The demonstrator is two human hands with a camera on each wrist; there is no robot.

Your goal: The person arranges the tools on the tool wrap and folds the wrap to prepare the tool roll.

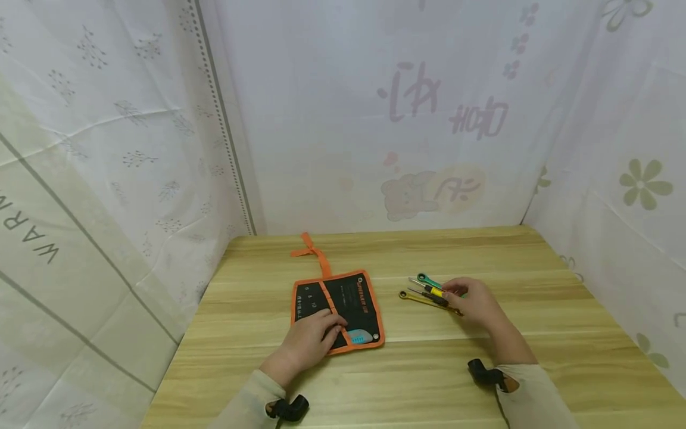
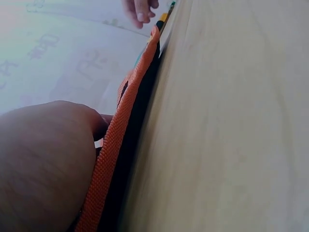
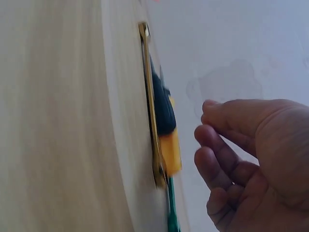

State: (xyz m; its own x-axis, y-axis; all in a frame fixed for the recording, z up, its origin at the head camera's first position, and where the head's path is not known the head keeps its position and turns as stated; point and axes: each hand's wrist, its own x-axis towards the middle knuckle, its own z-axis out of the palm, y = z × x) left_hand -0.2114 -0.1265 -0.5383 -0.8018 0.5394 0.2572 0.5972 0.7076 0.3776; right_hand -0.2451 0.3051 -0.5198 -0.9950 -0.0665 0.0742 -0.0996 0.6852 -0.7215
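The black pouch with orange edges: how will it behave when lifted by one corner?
The pouch would probably bend, as it looks like fabric. Its orange ties would likely dangle, trailing loose past its edge. It may feel light, looking thin in the left wrist view.

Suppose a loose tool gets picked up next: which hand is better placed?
Probably the right hand: it hovers close above the loose tools, including a gold ring-end wrench, and holds nothing. The left hand is over on the orange-trimmed tool pouch, farther from them.
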